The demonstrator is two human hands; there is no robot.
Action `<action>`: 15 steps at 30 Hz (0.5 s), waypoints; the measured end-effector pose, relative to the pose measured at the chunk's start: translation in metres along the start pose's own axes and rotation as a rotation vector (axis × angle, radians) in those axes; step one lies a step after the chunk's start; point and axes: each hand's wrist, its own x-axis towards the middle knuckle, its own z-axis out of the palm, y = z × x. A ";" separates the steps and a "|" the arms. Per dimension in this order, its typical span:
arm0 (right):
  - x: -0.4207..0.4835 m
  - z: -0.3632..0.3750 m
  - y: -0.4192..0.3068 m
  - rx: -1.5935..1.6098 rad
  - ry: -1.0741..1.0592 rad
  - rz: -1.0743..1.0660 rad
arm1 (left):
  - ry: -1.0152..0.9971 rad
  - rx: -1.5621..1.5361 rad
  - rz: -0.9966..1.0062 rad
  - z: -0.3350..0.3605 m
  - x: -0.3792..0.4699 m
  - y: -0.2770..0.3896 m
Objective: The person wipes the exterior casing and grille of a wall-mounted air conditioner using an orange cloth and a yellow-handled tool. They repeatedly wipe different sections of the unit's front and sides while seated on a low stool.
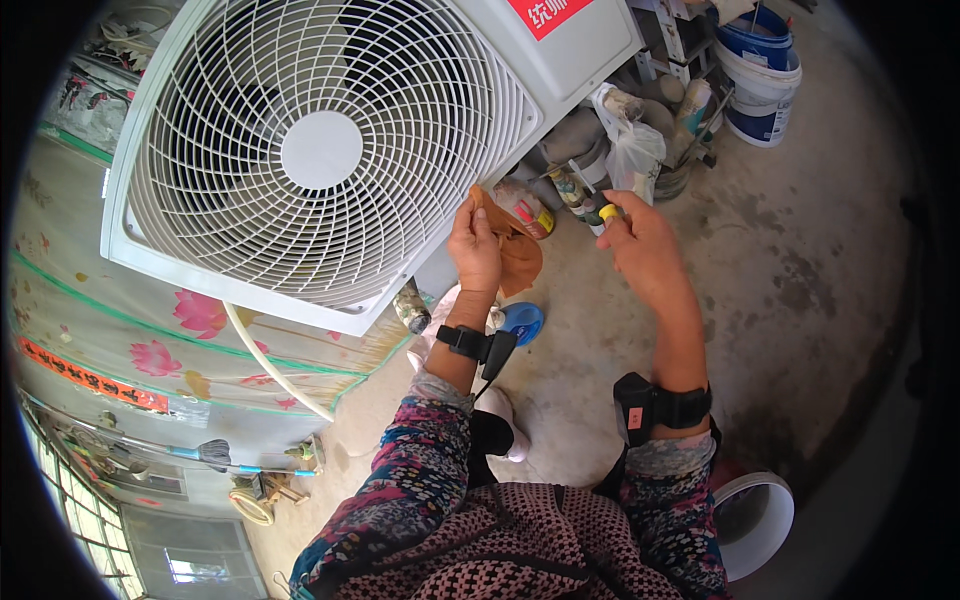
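My left hand (478,251) pinches an orange-brown cloth (520,259), which hangs down beside the lower edge of a white air-conditioner outdoor unit (581,56). A round fan grille (420,195) with a plain hub (322,151) fills much of the unit's front, and dark fan blades show behind it. In my right hand (645,247) is a screwdriver (604,206) with a black and yellow handle; its shaft points up and away from me. The screwdriver is apart from the unit. Small screws sit along the casing's edge.
Beyond the unit stand stacked buckets (761,94), a plastic bag (636,154), a red and yellow can (534,219) and several bottles. A blue container (523,322) is near my feet. At lower right is a white bucket (757,521). A pale hose (270,360) runs beneath the unit.
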 end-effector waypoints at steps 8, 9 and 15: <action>-0.006 0.001 -0.001 0.077 -0.138 0.010 | -0.269 -0.157 -0.255 -0.049 -0.015 0.044; -0.007 0.000 -0.002 0.059 -0.171 0.011 | -0.310 -0.180 -0.266 -0.052 -0.013 0.050; -0.013 -0.005 -0.010 0.048 -0.456 0.012 | -0.326 -0.023 -0.070 -0.055 0.009 0.082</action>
